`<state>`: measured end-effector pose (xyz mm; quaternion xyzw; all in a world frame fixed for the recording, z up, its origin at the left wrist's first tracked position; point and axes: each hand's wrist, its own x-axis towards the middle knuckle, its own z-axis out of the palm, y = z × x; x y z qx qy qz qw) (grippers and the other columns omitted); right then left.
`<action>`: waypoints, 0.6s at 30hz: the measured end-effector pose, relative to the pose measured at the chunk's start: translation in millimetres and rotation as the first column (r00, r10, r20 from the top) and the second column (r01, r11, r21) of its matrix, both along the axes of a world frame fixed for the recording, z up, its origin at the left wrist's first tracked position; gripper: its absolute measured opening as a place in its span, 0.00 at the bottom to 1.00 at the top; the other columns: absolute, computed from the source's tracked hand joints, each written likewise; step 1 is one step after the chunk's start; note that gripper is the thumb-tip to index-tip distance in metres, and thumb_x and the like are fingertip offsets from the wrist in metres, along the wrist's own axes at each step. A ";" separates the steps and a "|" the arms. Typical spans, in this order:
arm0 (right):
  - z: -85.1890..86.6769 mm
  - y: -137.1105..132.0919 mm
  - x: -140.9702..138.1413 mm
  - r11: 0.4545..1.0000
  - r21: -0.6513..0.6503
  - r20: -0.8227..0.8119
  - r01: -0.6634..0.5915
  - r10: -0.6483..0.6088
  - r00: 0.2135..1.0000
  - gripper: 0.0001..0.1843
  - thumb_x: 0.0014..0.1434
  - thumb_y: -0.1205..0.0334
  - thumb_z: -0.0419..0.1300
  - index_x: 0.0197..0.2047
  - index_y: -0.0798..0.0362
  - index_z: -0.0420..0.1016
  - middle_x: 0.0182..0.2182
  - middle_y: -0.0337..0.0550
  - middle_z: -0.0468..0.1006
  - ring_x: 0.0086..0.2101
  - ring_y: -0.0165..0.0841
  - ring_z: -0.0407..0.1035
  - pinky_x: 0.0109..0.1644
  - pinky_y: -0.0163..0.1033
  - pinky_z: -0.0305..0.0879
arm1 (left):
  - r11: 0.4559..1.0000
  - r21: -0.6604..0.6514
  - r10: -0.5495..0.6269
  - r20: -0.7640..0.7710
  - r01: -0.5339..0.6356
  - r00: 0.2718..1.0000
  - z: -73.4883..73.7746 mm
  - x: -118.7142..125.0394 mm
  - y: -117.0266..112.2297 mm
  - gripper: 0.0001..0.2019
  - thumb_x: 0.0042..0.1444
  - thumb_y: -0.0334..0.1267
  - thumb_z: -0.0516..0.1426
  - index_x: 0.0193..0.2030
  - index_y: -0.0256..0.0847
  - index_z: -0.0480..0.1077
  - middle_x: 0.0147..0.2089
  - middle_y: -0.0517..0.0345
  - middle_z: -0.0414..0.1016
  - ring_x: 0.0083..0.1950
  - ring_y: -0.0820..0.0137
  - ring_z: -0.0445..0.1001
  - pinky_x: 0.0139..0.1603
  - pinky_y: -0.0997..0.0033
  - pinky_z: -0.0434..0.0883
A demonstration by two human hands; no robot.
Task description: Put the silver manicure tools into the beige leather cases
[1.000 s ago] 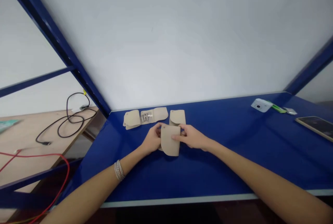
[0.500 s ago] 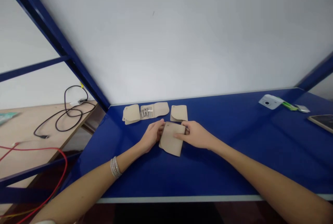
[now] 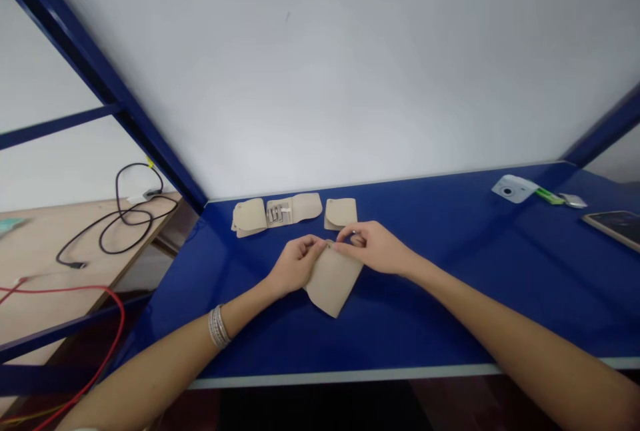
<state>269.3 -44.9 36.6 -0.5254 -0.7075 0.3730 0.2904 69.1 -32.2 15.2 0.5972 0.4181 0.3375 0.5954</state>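
A beige folding pouch is held just above the blue table, tilted with one corner pointing down. My left hand grips its left upper edge with curled fingers. My right hand pinches its top edge from the right. Behind them lie an opened beige case with small metal tools and a closed beige pouch.
A white wall panel rises behind the table. At the far right lie a small white device, a green item and a phone. Left of the table, a wooden surface carries a black cable and a red cable.
The held pouch has been lifted and tilted, its lower corner now pointing down. My right hand moved from the pouch's side to its top edge.
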 end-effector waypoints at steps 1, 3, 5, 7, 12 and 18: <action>-0.2 -0.9 -1.3 1.000 0.007 -0.004 -0.018 0.018 1.000 0.22 0.55 0.43 0.60 0.33 0.56 0.75 0.16 0.29 0.53 0.20 0.25 0.48 0.25 0.35 0.45 | 1.000 -0.010 -0.004 0.000 0.004 1.000 0.7 0.3 -1.4 0.22 0.53 0.56 0.61 0.35 0.34 0.73 0.26 0.59 0.72 0.25 0.75 0.66 0.26 0.77 0.61; -1.0 -2.4 -3.8 0.999 0.018 0.000 -0.029 0.029 1.000 0.21 0.55 0.44 0.61 0.31 0.55 0.74 0.17 0.29 0.54 0.20 0.25 0.49 0.25 0.35 0.46 | 0.999 -0.046 -0.019 0.014 0.020 1.000 1.8 0.4 -3.5 0.22 0.52 0.55 0.62 0.36 0.33 0.74 0.27 0.57 0.74 0.26 0.74 0.68 0.27 0.76 0.63; -2.0 -3.5 -5.9 0.999 0.031 -0.001 -0.026 0.026 1.000 0.19 0.55 0.45 0.61 0.30 0.55 0.74 0.17 0.29 0.54 0.20 0.25 0.49 0.25 0.35 0.46 | 0.996 -0.081 -0.035 0.035 0.038 0.999 2.1 0.1 -4.4 0.22 0.50 0.53 0.65 0.38 0.33 0.74 0.31 0.53 0.77 0.28 0.72 0.72 0.29 0.75 0.66; -3.2 -4.2 -7.7 0.999 0.035 0.000 -0.026 0.026 1.000 0.18 0.55 0.46 0.61 0.29 0.55 0.73 0.16 0.29 0.53 0.20 0.25 0.49 0.25 0.35 0.46 | 0.994 -0.105 -0.039 0.047 0.044 0.998 2.0 -0.4 -4.5 0.23 0.48 0.52 0.66 0.38 0.32 0.74 0.32 0.51 0.78 0.30 0.70 0.74 0.31 0.74 0.68; -7.1 -5.2 -11.7 0.999 0.041 0.014 -0.029 0.028 1.000 0.16 0.57 0.50 0.60 0.29 0.55 0.72 0.17 0.30 0.53 0.20 0.25 0.49 0.26 0.35 0.47 | 0.992 -0.121 -0.040 0.048 0.046 0.998 1.5 -2.6 -1.9 0.21 0.47 0.51 0.66 0.36 0.33 0.74 0.31 0.52 0.77 0.29 0.71 0.73 0.30 0.74 0.67; -8.4 -7.5 -14.3 0.999 0.024 -0.010 -0.046 0.046 0.999 0.15 0.59 0.51 0.57 0.31 0.55 0.72 0.17 0.30 0.54 0.21 0.26 0.50 0.26 0.35 0.47 | 0.995 -0.088 -0.051 -0.017 0.049 0.999 2.1 -5.9 1.5 0.19 0.50 0.51 0.64 0.34 0.33 0.73 0.27 0.55 0.74 0.26 0.73 0.69 0.27 0.75 0.63</action>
